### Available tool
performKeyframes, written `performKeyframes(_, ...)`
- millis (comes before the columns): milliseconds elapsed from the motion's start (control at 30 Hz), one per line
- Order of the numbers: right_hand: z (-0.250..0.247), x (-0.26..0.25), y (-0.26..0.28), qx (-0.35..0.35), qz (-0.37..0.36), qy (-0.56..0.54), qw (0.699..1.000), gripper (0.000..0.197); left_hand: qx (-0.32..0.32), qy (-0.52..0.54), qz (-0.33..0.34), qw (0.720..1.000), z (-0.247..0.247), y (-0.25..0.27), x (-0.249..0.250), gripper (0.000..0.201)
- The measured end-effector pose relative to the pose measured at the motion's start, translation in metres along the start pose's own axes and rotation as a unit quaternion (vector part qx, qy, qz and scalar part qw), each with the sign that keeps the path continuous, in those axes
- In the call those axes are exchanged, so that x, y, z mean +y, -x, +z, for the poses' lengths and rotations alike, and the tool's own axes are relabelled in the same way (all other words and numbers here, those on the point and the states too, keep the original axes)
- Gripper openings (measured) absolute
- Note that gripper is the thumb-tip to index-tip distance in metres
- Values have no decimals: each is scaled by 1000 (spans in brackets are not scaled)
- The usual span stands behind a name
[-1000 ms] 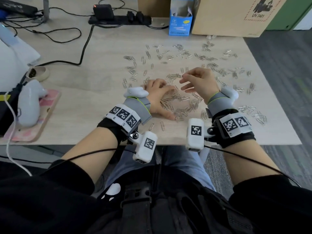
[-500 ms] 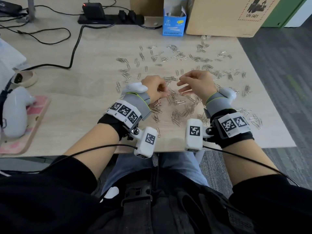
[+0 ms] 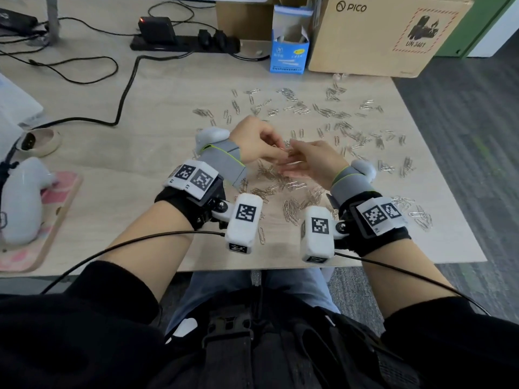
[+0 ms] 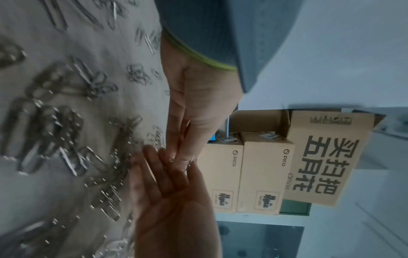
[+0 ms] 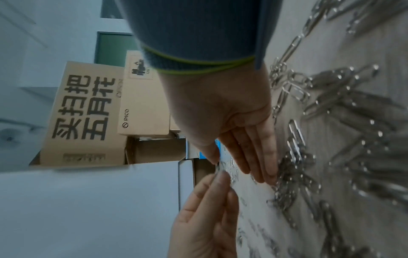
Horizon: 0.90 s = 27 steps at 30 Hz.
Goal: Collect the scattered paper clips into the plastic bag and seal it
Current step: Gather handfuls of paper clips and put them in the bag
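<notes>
**Passing clips hand to hand above the pile**

Both hands meet just above the heap of small silver wire paper clips (image 3: 283, 189) near the front edge of the pale wood-grain desk (image 3: 146, 164). The left hand (image 3: 257, 141) pinches a few clips between thumb and fingertips; the right hand (image 3: 311, 161) lies open, fingers straight, palm ready beneath. I'd judge tipping them well into the palm safest, since many more clips lie strewn toward the far right corner. I can't spot the plastic bag anywhere.
</notes>
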State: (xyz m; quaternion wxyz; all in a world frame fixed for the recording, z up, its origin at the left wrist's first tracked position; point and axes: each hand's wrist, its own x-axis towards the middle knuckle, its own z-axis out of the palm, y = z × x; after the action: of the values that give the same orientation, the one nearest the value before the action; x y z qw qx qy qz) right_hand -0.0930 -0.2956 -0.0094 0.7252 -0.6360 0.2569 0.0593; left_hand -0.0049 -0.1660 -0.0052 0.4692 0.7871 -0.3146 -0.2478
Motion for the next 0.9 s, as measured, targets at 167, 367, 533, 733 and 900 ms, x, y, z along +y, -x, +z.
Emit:
performKeyframes(167,7,-7,2,-98,56,-236,965,40,-16,-40,72,996,12,-9,14,22)
performKeyframes(367,-4,-4,-1,-27,48,-301,952,29,18,-52,87,995,13,-16,18,8)
performKeyframes(533,-18,1,-1,54,27,-299,952,25,50,-206,-14,977,11,-19,3,44)
performKeyframes(733,-26,7,10,75,0,-291,954,25,-103,-395,-57,911,32,9,-12,117)
performKeyframes(900,-29,14,21,79,-13,-293,953,22,-128,-381,-31,915,36,24,-11,129)
